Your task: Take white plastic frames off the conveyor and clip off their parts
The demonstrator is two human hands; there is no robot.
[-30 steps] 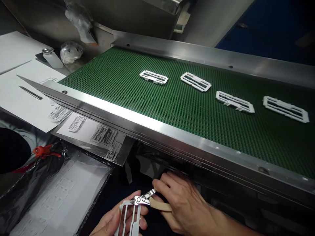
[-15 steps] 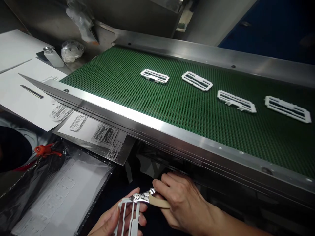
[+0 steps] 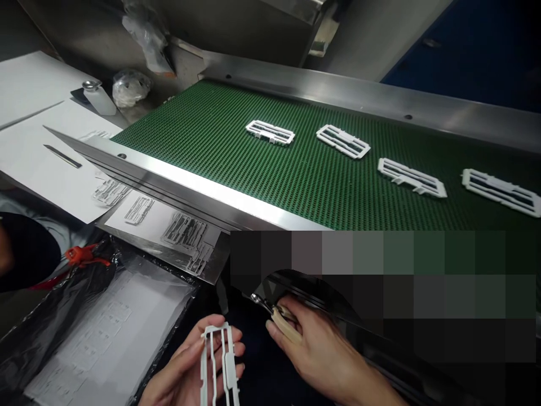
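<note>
My left hand (image 3: 186,361), at the bottom, is closed around a white slotted plastic frame (image 3: 230,361), held upright with its top end showing. To its right, my right hand (image 3: 316,344) grips a pair of nippers (image 3: 287,327) by their cream handles. The metal jaws point up and left, apart from the frame. Beyond the hands, several similar white plastic frames (image 3: 270,133) lie spaced out on a green conveyor belt (image 3: 203,135). The lower right is covered by a blocky mask.
A metal rail (image 3: 203,183) edges the near side of the belt. Lower left, black plastic film (image 3: 169,321) surrounds sheets bearing flat parts. A metal shelf (image 3: 215,265) holds more parts. A blade (image 3: 63,156) and a white bottle (image 3: 100,100) are at left, near another person's sleeve (image 3: 29,254).
The nippers have come away from the frame's top end as my right hand moved right and tilted. My left hand still holds the frame. The whole view has shifted slightly.
</note>
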